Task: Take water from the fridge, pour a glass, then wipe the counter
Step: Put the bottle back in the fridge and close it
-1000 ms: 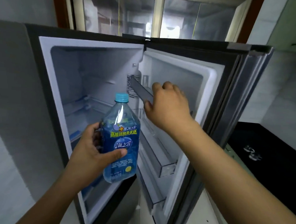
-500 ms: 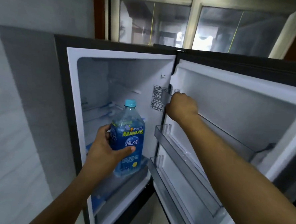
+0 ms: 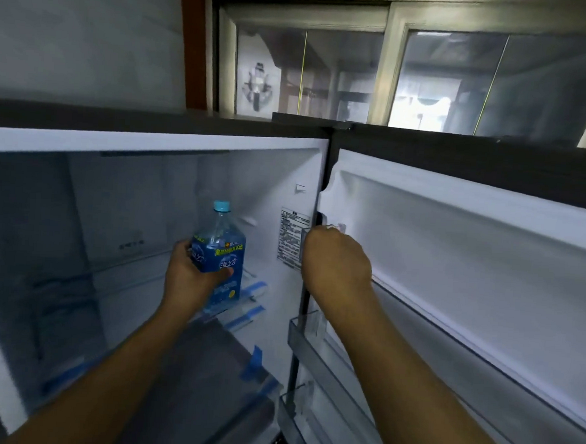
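The fridge [image 3: 152,144] stands wide open in front of me, its white inside bare. My left hand [image 3: 192,277] is wrapped around a blue-labelled water bottle [image 3: 221,251] with a light blue cap, held upright inside the fridge compartment above a shelf. My right hand [image 3: 334,258] is closed on the top shelf rail of the open fridge door [image 3: 470,267], close to the hinge side.
Clear door shelves [image 3: 315,346] run down the door below my right hand. Glass shelves [image 3: 207,371] with blue tape strips sit low in the compartment. A window [image 3: 362,71] is above the fridge, and a white tiled wall is at upper left.
The view has come closer and turned left. My left hand has carried the bottle deeper into the fridge compartment. My right hand stays on the door's top rail.
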A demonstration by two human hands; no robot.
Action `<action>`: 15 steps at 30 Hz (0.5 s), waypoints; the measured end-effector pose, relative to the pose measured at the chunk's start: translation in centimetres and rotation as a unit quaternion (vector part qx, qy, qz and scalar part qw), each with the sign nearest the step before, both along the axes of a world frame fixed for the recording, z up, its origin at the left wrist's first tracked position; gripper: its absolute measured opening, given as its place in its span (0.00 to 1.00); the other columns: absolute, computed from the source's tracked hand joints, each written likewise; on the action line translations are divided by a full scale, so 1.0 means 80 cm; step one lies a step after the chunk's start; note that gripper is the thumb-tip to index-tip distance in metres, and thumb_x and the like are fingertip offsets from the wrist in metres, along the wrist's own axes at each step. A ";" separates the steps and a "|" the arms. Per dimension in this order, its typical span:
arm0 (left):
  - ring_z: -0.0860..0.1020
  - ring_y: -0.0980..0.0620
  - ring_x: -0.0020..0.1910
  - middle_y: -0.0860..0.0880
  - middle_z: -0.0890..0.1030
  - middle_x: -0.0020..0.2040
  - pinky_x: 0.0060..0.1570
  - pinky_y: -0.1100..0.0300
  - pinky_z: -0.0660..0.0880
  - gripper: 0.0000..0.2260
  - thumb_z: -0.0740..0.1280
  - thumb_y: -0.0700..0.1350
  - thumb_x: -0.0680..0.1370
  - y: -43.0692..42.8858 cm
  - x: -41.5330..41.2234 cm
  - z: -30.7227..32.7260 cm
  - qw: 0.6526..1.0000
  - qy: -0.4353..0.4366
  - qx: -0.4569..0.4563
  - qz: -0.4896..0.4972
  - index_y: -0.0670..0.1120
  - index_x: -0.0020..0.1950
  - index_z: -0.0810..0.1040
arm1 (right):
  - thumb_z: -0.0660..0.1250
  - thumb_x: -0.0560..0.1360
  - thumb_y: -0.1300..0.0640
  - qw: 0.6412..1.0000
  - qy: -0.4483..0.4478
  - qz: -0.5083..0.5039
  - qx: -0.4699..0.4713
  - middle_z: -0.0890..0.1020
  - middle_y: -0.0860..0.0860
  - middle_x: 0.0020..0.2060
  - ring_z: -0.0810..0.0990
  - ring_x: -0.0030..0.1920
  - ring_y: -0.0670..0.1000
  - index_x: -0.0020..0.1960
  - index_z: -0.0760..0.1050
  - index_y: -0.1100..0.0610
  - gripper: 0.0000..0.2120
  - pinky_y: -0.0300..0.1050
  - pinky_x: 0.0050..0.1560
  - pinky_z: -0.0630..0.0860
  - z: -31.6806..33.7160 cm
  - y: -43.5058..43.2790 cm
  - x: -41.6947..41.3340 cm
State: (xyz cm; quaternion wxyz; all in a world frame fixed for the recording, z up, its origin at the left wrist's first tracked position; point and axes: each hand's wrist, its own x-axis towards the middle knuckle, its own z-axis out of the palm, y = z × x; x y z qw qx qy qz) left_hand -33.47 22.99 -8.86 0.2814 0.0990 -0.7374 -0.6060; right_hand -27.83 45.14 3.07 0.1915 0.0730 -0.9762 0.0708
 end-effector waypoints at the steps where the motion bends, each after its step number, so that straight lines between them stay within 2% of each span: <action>1: 0.79 0.46 0.54 0.45 0.78 0.58 0.50 0.56 0.78 0.34 0.81 0.35 0.65 0.000 -0.019 -0.004 1.000 0.000 0.000 0.005 0.42 0.66 0.68 | 0.56 0.79 0.71 1.000 0.006 0.008 0.003 0.77 0.60 0.65 0.77 0.63 0.58 0.68 0.70 0.65 0.19 0.49 0.67 0.68 -0.003 0.005 -0.003; 2: 0.79 0.44 0.56 0.44 0.79 0.59 0.54 0.51 0.78 0.34 0.81 0.35 0.65 -0.001 -0.036 -0.009 1.000 -0.004 0.002 0.008 0.42 0.66 0.68 | 0.55 0.79 0.70 1.000 0.012 0.016 0.002 0.78 0.59 0.64 0.78 0.62 0.58 0.69 0.70 0.65 0.19 0.49 0.68 0.67 -0.005 0.010 -0.006; 4: 0.79 0.43 0.57 0.41 0.78 0.62 0.59 0.44 0.78 0.35 0.81 0.35 0.65 -0.003 -0.063 -0.014 1.000 -0.013 0.006 0.011 0.42 0.67 0.68 | 0.54 0.80 0.69 0.999 0.022 0.031 -0.004 0.79 0.59 0.62 0.78 0.61 0.58 0.68 0.70 0.63 0.18 0.49 0.65 0.70 -0.008 0.016 -0.008; 7: 0.78 0.44 0.58 0.41 0.78 0.63 0.60 0.45 0.77 0.35 0.81 0.36 0.65 -0.003 -0.099 -0.025 1.000 -0.015 -0.011 0.009 0.41 0.67 0.68 | 0.54 0.80 0.68 0.999 0.018 0.045 -0.011 0.79 0.58 0.60 0.79 0.59 0.58 0.68 0.70 0.63 0.17 0.48 0.56 0.75 -0.007 0.026 -0.011; 10: 0.78 0.46 0.57 0.44 0.77 0.62 0.59 0.48 0.76 0.36 0.81 0.36 0.65 -0.006 -0.126 -0.036 0.999 -0.024 -0.023 0.003 0.41 0.68 0.68 | 0.57 0.78 0.69 0.999 0.027 0.042 -0.020 0.80 0.58 0.58 0.80 0.56 0.59 0.65 0.72 0.64 0.16 0.48 0.52 0.75 -0.006 0.029 -0.012; 11: 0.77 0.47 0.56 0.45 0.77 0.62 0.59 0.50 0.76 0.36 0.81 0.36 0.65 -0.010 -0.135 -0.040 0.999 -0.031 -0.026 -0.002 0.41 0.68 0.68 | 0.61 0.76 0.69 0.998 0.049 0.045 -0.017 0.82 0.59 0.54 0.81 0.53 0.59 0.61 0.75 0.65 0.14 0.46 0.47 0.75 -0.009 0.029 -0.013; 13: 0.79 0.45 0.57 0.44 0.79 0.62 0.59 0.47 0.77 0.36 0.83 0.39 0.63 -0.020 -0.153 -0.049 0.999 -0.040 -0.025 -0.013 0.41 0.67 0.70 | 0.72 0.65 0.70 0.996 0.079 0.035 -0.013 0.84 0.58 0.40 0.83 0.38 0.57 0.48 0.81 0.64 0.12 0.41 0.34 0.71 -0.014 0.029 -0.017; 15: 0.81 0.43 0.56 0.43 0.81 0.61 0.58 0.42 0.79 0.37 0.84 0.43 0.61 -0.033 -0.177 -0.063 0.999 -0.044 -0.028 -0.012 0.43 0.65 0.72 | 0.75 0.60 0.70 0.996 0.081 0.030 -0.009 0.83 0.56 0.33 0.82 0.31 0.55 0.42 0.82 0.63 0.12 0.39 0.30 0.71 -0.018 0.031 -0.022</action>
